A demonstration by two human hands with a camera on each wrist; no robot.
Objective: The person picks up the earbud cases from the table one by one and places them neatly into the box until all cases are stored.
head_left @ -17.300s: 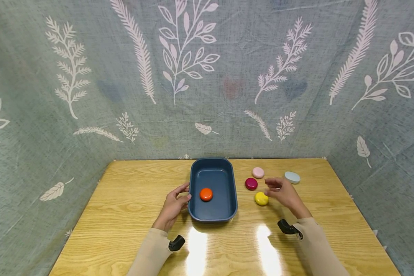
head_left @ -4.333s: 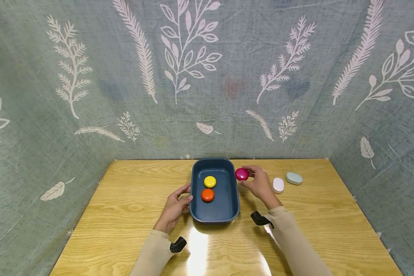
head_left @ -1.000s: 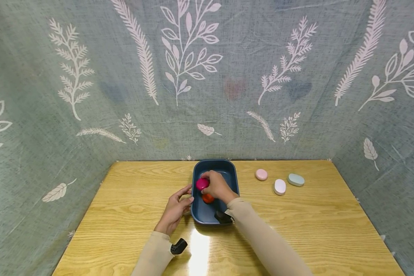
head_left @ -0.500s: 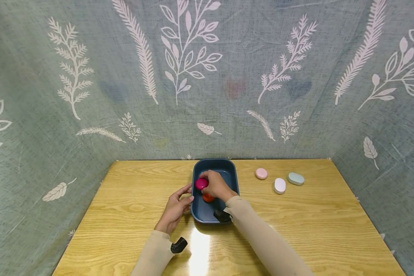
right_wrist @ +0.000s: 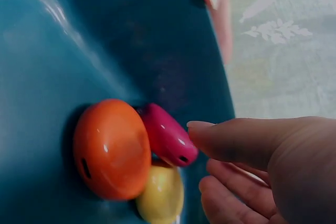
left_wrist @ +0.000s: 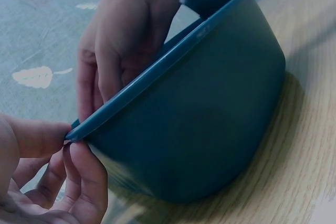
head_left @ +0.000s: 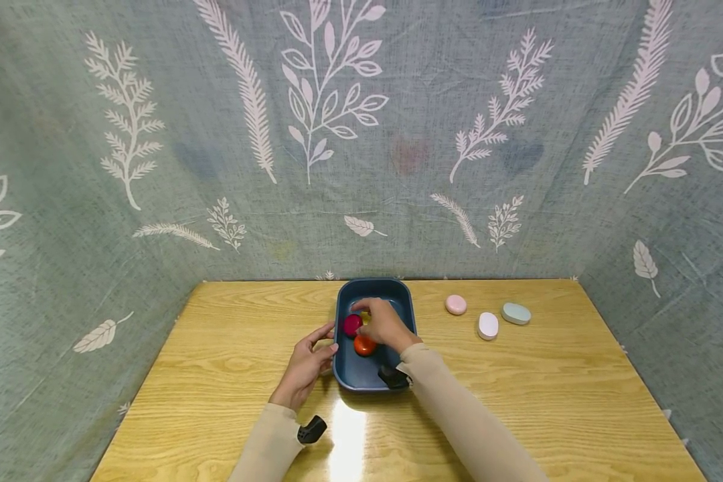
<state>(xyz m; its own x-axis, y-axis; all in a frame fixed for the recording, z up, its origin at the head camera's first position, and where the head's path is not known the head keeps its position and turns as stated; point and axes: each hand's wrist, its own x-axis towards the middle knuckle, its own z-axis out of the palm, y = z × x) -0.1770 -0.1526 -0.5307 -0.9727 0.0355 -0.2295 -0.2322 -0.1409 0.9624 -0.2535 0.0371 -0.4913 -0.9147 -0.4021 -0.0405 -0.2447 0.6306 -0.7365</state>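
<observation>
My left hand point(head_left: 307, 360) pinches the left rim of a dark blue plastic bin point(head_left: 361, 378) between thumb and fingers, close up in the left wrist view. Inside the bin is my right hand point(head_left: 387, 326), thumb and fingers spread, with the thumb tip right at a glossy magenta rounded piece point(right_wrist: 167, 136). That piece leans beside an orange rounded piece point(right_wrist: 111, 149) and a yellow rounded piece point(right_wrist: 161, 193) on the bin floor. Small dark slots show on the orange and magenta ones. In the head view the right hand partly hides the yellow piece.
On the wooden table point(head_left: 235, 348), right of the bin, lie a pink round piece point(head_left: 456, 304), a white oval piece point(head_left: 488, 326) and a pale blue-grey oval piece point(head_left: 515, 313). A patterned cloth point(head_left: 361, 167) hangs behind the table.
The magenta piece was carried into the bin beside the orange and yellow ones, and the right hand has just let go of it. Earlier, the yellow piece also moved into the bin.
</observation>
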